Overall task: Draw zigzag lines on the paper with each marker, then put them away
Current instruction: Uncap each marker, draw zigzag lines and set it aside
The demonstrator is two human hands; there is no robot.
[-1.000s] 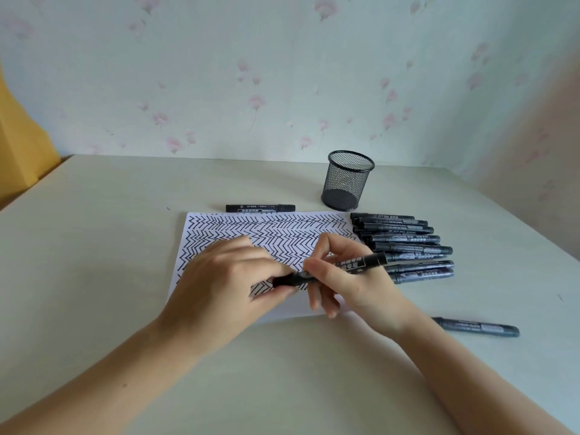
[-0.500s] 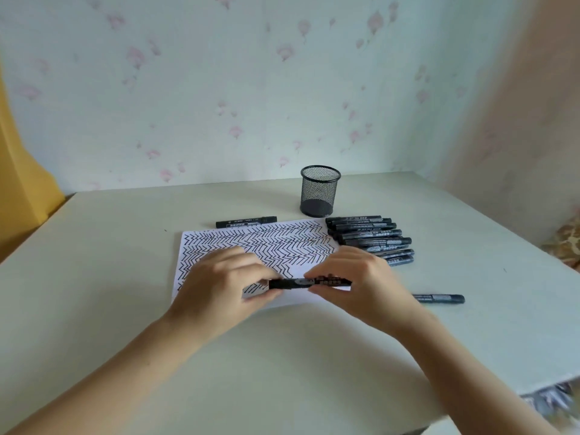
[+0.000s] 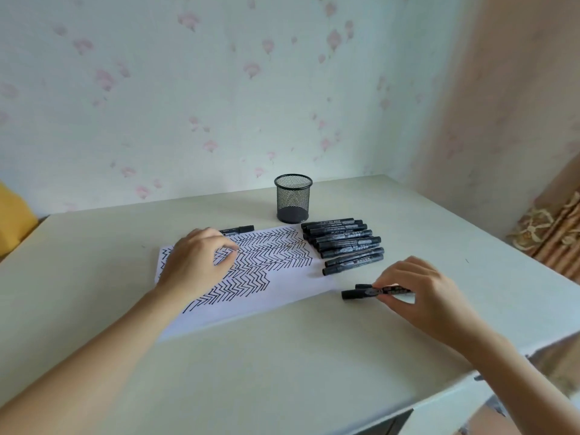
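A white paper (image 3: 282,290) covered with black zigzag lines lies on the table. My left hand (image 3: 197,262) rests over the paper's left part with loosely curled fingers and holds nothing. To the right of the paper, my right hand (image 3: 420,293) pinches a capped black marker (image 3: 357,294) low over the table, right beside another marker (image 3: 362,286) that lies there. Several black markers (image 3: 342,243) lie in a row at the paper's right edge. One more marker (image 3: 240,229) lies behind the paper. A black mesh pen cup (image 3: 293,199) stands upright behind the row.
The pale table (image 3: 282,372) ends in an edge at the lower right, close to my right forearm. A flowered wall stands behind the table. A yellow object (image 3: 12,221) shows at the far left.
My left hand let go of the marker and moved back-left on the paper. My right hand carried the marker rightward off the paper, down beside the lone marker. The view tilted up.
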